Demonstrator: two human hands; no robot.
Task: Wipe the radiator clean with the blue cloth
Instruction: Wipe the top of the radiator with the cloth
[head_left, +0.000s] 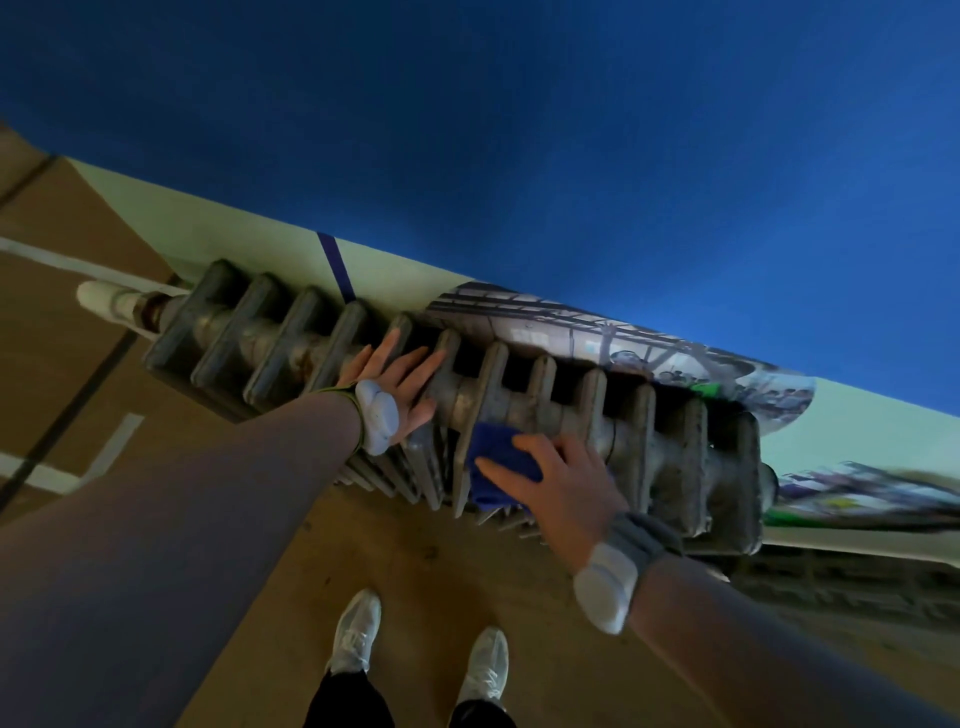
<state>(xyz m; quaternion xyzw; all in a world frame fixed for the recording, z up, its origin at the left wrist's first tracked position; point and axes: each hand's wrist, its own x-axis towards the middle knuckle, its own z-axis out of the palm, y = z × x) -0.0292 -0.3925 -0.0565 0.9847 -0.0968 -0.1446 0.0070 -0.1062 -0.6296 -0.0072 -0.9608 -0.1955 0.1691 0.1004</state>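
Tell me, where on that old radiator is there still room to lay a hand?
The radiator is bare from the pipe end to the left hand, and from the right hand to the far end. The middle is crowded: the right hand presses the blue cloth there.

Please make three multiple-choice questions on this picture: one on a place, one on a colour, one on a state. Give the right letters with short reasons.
1. Where is the cloth?
A. on the floor
B. on the radiator
C. on a shoe

2. What colour are the shoes?
A. white
B. red
C. black

3. How is the left hand?
A. curled in a fist
B. gripping a pipe
C. flat, fingers straight

Answers:
1 B: the right hand presses the blue cloth on the radiator.
2 A: both shoes look white.
3 C: the left hand rests open on the radiator.
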